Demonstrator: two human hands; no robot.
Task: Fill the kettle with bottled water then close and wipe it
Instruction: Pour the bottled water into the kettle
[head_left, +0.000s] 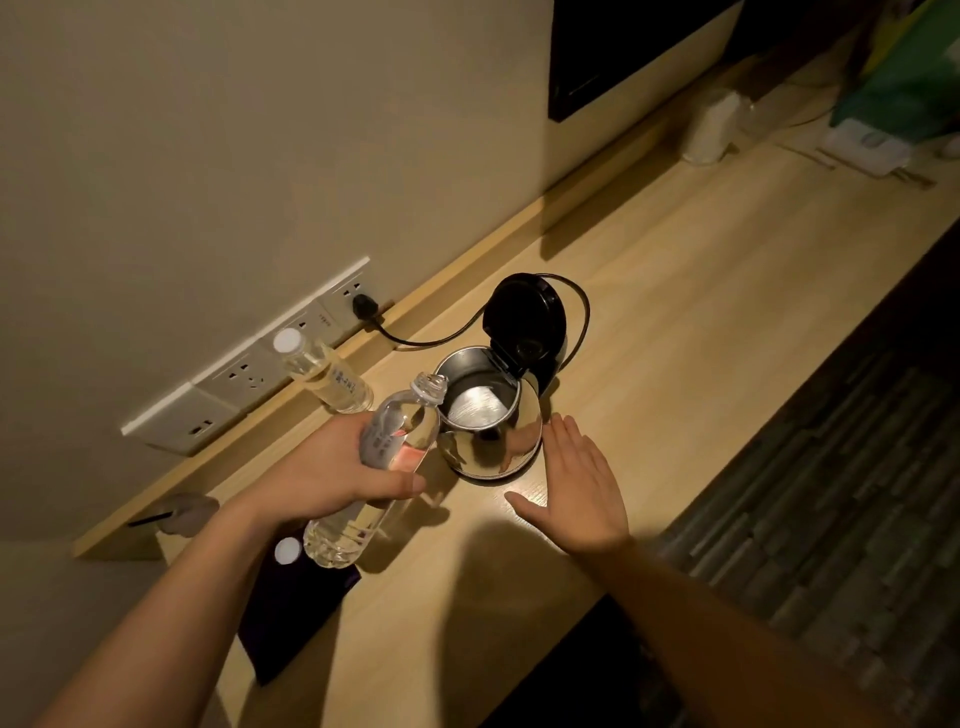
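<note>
A steel kettle (491, 447) stands on the wooden desk (675, 322), its black lid (524, 322) hinged upright and its inside showing bare metal. My left hand (337, 473) grips an uncapped clear water bottle (395, 441), tilted with its mouth at the kettle's left rim. Part of the bottle holds water. My right hand (576, 488) is flat and open, fingers together, just right of the kettle body, apart from it or barely touching. The bottle's white cap (287, 551) lies on a dark cloth (291, 613) at the desk's near left.
A second, capped bottle (322, 376) stands by the wall sockets (244, 374). The kettle's black cord (576, 312) runs to a plug (361, 304). A white cup (709, 130), a green bag (904, 88) and a white box sit far right. The desk's front edge drops to dark floor.
</note>
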